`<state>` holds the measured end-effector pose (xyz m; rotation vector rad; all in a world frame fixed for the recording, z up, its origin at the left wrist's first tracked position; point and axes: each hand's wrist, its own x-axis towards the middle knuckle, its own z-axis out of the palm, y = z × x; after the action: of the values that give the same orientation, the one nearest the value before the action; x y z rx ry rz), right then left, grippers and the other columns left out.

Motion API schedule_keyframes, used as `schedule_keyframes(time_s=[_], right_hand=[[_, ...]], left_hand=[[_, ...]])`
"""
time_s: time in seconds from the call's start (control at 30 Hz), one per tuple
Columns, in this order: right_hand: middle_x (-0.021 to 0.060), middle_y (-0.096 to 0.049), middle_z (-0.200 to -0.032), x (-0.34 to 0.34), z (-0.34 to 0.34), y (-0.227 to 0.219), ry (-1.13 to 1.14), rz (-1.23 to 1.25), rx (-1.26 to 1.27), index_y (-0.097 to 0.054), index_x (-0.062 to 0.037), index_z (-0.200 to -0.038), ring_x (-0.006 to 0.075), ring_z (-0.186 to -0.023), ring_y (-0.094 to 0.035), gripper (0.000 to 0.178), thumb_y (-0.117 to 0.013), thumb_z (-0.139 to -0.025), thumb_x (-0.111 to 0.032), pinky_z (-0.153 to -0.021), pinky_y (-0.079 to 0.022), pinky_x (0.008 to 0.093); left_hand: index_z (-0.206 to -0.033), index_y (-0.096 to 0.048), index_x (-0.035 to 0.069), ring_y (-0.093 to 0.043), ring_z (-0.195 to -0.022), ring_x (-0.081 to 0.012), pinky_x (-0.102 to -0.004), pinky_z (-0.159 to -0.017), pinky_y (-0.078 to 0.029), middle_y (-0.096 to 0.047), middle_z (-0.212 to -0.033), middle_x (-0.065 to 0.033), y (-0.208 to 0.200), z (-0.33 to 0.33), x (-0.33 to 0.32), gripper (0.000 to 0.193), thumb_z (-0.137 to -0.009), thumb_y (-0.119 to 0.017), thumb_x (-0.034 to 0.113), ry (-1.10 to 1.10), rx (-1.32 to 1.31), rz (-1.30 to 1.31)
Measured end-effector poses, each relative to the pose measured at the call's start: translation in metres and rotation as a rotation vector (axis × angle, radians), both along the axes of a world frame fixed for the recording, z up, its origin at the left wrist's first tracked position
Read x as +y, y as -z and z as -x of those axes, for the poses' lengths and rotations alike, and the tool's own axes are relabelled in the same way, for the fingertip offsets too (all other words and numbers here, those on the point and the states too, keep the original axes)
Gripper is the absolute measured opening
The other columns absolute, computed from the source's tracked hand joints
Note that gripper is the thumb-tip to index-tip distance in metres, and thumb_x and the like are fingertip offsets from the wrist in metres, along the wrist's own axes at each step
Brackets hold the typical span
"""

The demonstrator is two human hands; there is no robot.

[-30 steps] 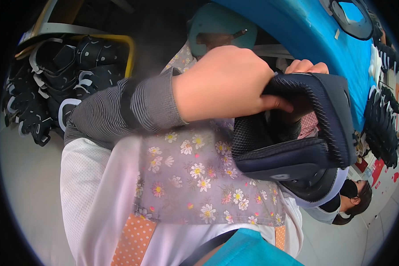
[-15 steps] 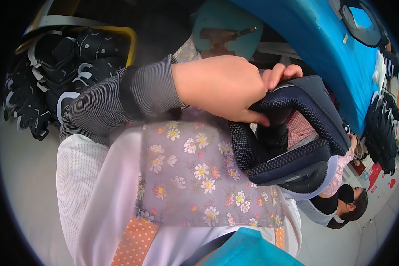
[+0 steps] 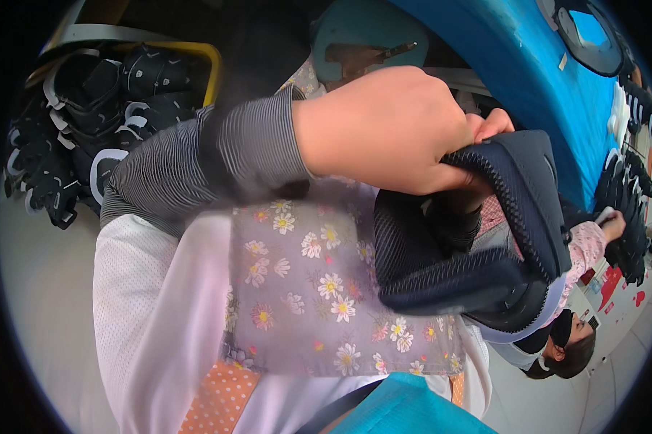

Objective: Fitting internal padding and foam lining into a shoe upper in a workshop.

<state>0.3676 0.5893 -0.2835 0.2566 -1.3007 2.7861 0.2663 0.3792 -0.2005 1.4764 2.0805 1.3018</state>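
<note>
**Navy mesh shoe upper held over lap**

The left hand (image 3: 384, 130) clenches the top edge of a shoe upper (image 3: 485, 246), fingers curled over the rim. The right hand (image 3: 494, 124) shows only fingertips behind the same edge; whether it grips cannot be told. The shoe upper is dark navy, knitted mesh with a ribbed texture, curved open like a cup, pale band along the bottom. It sits above a grey floral apron (image 3: 311, 289). A striped grey sleeve (image 3: 196, 166) covers the left forearm.
</note>
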Motion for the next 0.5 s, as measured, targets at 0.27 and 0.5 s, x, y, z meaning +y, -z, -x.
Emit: schedule_keyframes(time_s=[0.27,0.5], right_hand=[[0.0146,-0.059,-0.086,0.005,-0.009,-0.017,-0.002,-0.075,0.037,-0.047,-0.0008,-0.097,0.0226,-0.079,-0.059,0.038,-0.07,-0.085,-0.028,-0.073,-0.049,0.0301],[0.0143,-0.059,-0.087,0.01,-0.029,-0.064,-0.097,-0.08,0.107,-0.047,-0.0004,-0.098,0.0221,-0.078,-0.059,0.039,-0.071,-0.084,-0.028,-0.072,-0.049,0.0292]], left_hand=[[-0.068,-0.059,-0.005,-0.048,-0.045,-0.0221,-0.0372,-0.049,-0.038,-0.044,-0.049,-0.0115,0.016,0.003,-0.005,0.053,-0.085,-0.067,0.045,0.248,-0.656,-0.251],[-0.077,-0.06,-0.003,-0.055,-0.052,-0.0299,-0.0376,-0.051,-0.043,-0.049,-0.054,-0.0169,-0.012,0.011,-0.03,0.049,-0.082,-0.068,0.044,0.205,-0.217,0.104]])
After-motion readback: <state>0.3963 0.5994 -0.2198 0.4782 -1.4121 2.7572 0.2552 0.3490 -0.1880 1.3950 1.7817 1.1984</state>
